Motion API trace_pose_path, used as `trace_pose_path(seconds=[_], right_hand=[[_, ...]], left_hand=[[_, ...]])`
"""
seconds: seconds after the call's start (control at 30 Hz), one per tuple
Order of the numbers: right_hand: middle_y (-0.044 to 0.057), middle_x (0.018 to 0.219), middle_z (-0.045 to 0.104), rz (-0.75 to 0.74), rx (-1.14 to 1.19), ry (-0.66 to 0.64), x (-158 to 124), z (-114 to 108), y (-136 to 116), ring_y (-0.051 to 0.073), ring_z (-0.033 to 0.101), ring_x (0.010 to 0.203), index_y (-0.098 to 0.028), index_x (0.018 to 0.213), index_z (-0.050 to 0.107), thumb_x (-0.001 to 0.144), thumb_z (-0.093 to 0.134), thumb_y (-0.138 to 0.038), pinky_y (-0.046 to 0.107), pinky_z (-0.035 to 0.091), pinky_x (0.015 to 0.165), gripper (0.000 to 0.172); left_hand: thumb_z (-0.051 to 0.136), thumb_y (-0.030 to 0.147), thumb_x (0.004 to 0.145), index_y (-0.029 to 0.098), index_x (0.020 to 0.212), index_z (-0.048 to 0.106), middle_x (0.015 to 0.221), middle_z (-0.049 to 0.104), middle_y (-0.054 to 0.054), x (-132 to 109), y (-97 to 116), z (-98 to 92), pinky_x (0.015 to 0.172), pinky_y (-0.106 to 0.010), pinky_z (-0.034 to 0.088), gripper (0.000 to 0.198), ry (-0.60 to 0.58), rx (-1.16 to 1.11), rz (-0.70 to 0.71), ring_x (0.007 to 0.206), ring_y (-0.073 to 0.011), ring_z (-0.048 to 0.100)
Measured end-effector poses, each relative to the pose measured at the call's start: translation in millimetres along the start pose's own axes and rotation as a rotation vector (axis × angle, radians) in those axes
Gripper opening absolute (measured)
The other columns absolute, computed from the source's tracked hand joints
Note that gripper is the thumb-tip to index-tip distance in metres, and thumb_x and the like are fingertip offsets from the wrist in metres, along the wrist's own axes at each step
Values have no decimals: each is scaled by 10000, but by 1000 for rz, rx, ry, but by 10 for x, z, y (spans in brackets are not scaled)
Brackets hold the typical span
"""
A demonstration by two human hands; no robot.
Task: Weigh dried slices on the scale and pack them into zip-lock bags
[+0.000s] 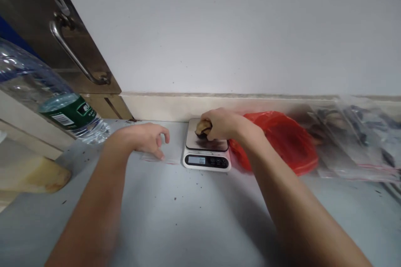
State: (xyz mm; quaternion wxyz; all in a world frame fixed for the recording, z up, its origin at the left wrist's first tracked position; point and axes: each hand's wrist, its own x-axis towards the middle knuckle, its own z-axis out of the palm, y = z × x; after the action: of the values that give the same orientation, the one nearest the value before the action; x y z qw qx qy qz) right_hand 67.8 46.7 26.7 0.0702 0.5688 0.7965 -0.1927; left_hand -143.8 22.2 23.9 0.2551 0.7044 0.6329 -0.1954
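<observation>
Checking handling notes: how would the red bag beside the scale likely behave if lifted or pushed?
The red bag looks thin and crumpled, so probably floppy, sagging when lifted. It bulges, so it likely holds something and may deform rather than slide when pushed.

Two bare arms in view: L forearm [94, 208] & R forearm [291, 208], both uncovered from wrist to bottom edge of pic. L hand [147, 139] & R hand [221, 124] bare too (L fingers a bit blurred). Slim wrists, smooth forearms.
</observation>
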Motion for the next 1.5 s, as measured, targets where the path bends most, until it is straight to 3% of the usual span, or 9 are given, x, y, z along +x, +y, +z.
trace_pose_path(seconds=[0.27,0.53,0.7,0.83,1.0,1.13,1.3,1.4,1.5], right_hand=[[81,1405,670,26,61,8,-32,26,52,300,657,1202,-351,1512,568,763,768,-162,325,530,843,798],[75,1273,732,45,175,182,-171,-63,316,271,699,1102,-318,1405,663,866,715,-365,321,561,817,543],[85,1074,771,-49,237,296,-229,-91,374,212,724,865,-234,1252,740,895,691,-285,282,539,687,364],[62,974,765,-249,320,381,-275,-64,292,171,688,756,-209,1201,736,954,575,-193,269,502,658,295],[39,1020,760,-628,442,275,-208,105,76,172,679,837,-243,1333,645,1045,455,-281,303,501,795,347],[13,923,741,-645,472,271,-113,215,-15,161,629,726,-243,1222,664,1056,443,-402,299,471,725,319],[5,998,752,-682,558,326,-98,214,8,137,663,771,-226,1121,673,1002,526,-307,273,473,760,206],[-15,741,697,-599,522,336,-83,201,7,126,594,646,-192,839,657,989,552,-335,262,433,693,233],[-36,584,588,-430,562,454,-51,206,-18,110,510,582,-185,626,553,860,680,-209,251,379,628,268]], left_hand=[[641,222,492,245,764,578,770,676,26,222,51,196,556,-274,416,280,-47,-45,35,672,-194,598],[520,223,536,231,764,667,807,748,-2,119,-65,54,619,-259,461,272,-1,-140,69,792,-210,685],[600,369,582,242,813,662,787,737,-35,-97,-319,-96,671,-297,514,271,140,-272,72,819,-252,705],[635,476,589,235,793,623,797,730,-57,-265,-301,-150,614,-307,493,315,331,-334,108,778,-260,698],[651,459,593,245,805,490,835,757,-34,-350,30,-148,599,-280,487,342,503,-512,186,771,-241,724],[650,388,612,244,813,412,825,738,-16,-332,201,-137,715,-287,552,343,530,-635,213,889,-255,762],[617,348,667,245,849,399,862,731,-23,-305,204,-145,822,-342,589,302,563,-621,177,974,-270,756],[633,388,685,236,933,468,906,739,-40,-323,157,-147,859,-375,591,335,600,-603,168,1023,-301,743],[654,498,729,222,1131,549,1134,734,-84,-350,132,-133,960,-398,573,498,696,-538,252,1160,-333,696]])
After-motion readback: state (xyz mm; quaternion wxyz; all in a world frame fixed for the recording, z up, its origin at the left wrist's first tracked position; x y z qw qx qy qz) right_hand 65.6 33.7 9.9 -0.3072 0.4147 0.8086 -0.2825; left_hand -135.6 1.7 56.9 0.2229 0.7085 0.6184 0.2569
